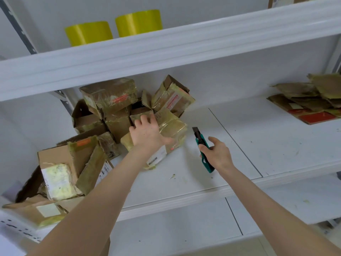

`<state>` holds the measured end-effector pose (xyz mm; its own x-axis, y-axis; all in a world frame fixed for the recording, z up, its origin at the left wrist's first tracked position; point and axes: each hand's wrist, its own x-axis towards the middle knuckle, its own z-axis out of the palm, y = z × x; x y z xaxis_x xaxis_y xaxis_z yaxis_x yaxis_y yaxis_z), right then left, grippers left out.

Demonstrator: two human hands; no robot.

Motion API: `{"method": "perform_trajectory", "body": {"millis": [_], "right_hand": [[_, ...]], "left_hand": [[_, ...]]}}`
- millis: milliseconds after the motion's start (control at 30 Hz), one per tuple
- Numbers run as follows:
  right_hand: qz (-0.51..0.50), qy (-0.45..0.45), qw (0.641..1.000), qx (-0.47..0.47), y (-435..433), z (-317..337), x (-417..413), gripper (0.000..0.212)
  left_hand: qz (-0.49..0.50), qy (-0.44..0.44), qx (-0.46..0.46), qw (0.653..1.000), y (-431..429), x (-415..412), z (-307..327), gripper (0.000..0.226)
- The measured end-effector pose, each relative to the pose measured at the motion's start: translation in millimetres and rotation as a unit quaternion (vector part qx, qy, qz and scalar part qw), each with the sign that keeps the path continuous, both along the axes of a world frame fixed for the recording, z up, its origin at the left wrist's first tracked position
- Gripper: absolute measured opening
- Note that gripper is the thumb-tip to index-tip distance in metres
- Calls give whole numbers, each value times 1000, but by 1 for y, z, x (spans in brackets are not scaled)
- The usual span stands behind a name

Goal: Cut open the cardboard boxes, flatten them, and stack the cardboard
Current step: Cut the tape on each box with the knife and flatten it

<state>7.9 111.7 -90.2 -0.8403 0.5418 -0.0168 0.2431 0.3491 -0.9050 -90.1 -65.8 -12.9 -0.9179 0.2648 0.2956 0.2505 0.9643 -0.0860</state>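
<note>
A heap of taped brown cardboard boxes [110, 100] lies at the back left of the white middle shelf [239, 145]. My left hand [147, 133] lies on a small tape-wrapped box [173, 126] at the heap's front, fingers spread over its top and thumb along its near side. My right hand [217, 154] grips a teal utility knife [203, 150] to the right of that box, blade out and pointing up and away, clear of the cardboard. A pile of flattened cardboard [311, 100] sits at the shelf's far right.
Opened, torn boxes [70, 170] crowd the shelf's front left corner. Two yellow-green rolls [114, 27] stand on the shelf above. A lower white shelf [203, 218] juts out below. Small scraps of tape dot the bare shelf surface between heap and pile.
</note>
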Motion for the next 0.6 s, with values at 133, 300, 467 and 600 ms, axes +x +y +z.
{"method": "perform_trajectory", "body": {"millis": [133,300,467,600], "right_hand": [[-21,-88,995,34,19,-30,-35,40],[-32,-132,985,103,45,-46,-64,30],[-27,-133,971,197,45,-32,-63,31],[20,-35,999,-30,0,5,-50,55]], "left_hand": [[-20,-105,24,994,2,-3,5,109],[-81,-157,69,982,-15,-10,3,77],[-51,-130,62,988,-10,-10,0,64],[-39,-124,47,990,-3,-6,-1,61]]}}
